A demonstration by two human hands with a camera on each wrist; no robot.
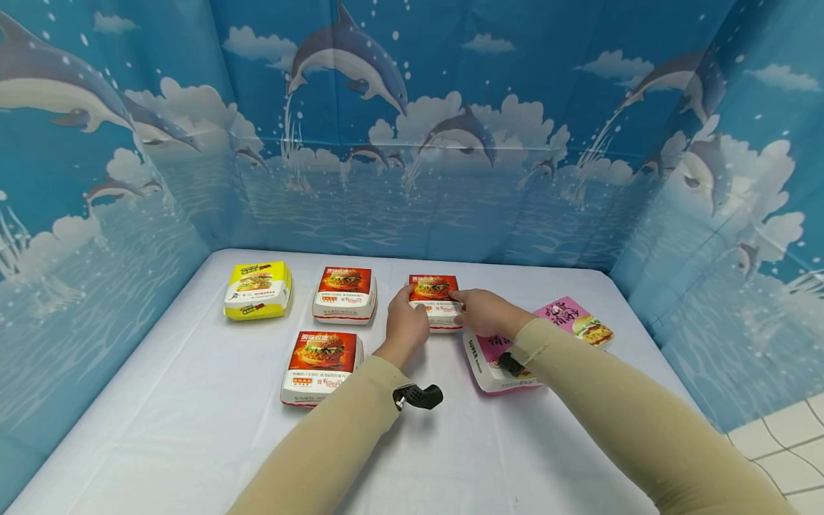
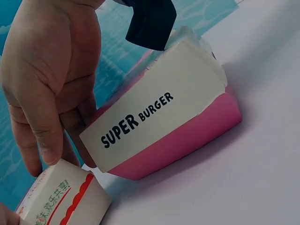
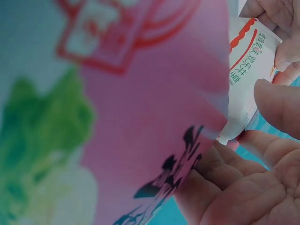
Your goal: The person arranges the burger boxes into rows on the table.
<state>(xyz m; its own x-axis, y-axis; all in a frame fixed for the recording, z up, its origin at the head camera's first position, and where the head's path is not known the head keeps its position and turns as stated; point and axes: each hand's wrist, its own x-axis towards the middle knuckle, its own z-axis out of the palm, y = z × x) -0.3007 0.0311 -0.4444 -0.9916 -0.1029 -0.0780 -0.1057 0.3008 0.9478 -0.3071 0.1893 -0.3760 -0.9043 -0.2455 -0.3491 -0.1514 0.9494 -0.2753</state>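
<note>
A red-and-white burger box [image 1: 443, 309] rests on the white table between the two hands. The left hand [image 1: 405, 325] holds its left side, with the thumb at the top's edge. On the opposite side, the right hand [image 1: 486, 311] grips the box near its right corners; in the right wrist view, the right hand [image 3: 248, 187] has its thumb and fingers around the box's edge [image 3: 243, 89]. A pink "Super Burger" box [image 1: 483, 368] lies tilted just below the right hand, partly hidden by that wrist and its black camera mount.
Another pink box [image 1: 566, 318] lies at the right, partly behind the right forearm. On the left stand a yellow burger box [image 1: 257, 290] and two more red-and-white boxes, one at the back [image 1: 344, 297] and one nearer [image 1: 322, 365]. A dolphin-print curtain [image 1: 412, 200] surrounds the table.
</note>
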